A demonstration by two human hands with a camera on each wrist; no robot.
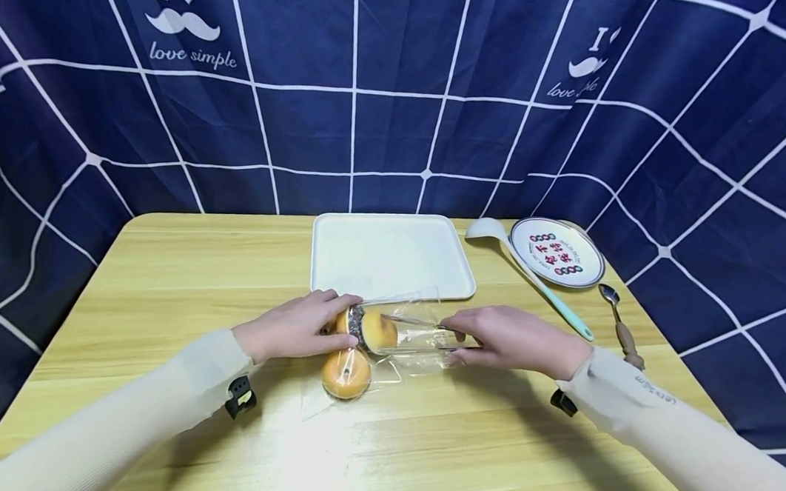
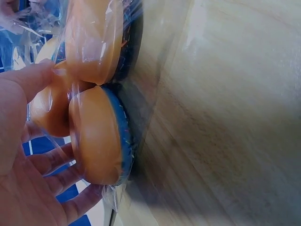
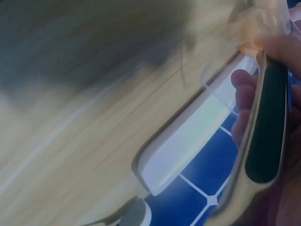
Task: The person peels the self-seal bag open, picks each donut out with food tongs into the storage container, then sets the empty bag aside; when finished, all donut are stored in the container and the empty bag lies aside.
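A clear plastic bag (image 1: 412,362) with several doughnuts lies before the white tray. My left hand (image 1: 297,328) grips the bag and its doughnuts from the left, thumb on the near side. In the left wrist view, two doughnuts (image 2: 96,136) have dark sprinkled icing facing the table. A plain round doughnut (image 1: 346,374) lies nearest me under the film. From the right, my right hand (image 1: 504,336) holds tongs (image 3: 268,127), with a dark green inset on the handle. Their slim arms reach toward the yellow doughnut (image 1: 379,331) at the bag's right; whether they touch it is unclear.
The white tray (image 1: 393,253) lies behind the hands. To the right are a ladle (image 1: 538,282) with a mint handle, a round plate (image 1: 556,252) with red print, and a spoon (image 1: 623,333). Dark blue gridded cloth (image 1: 306,124) hangs around the table.
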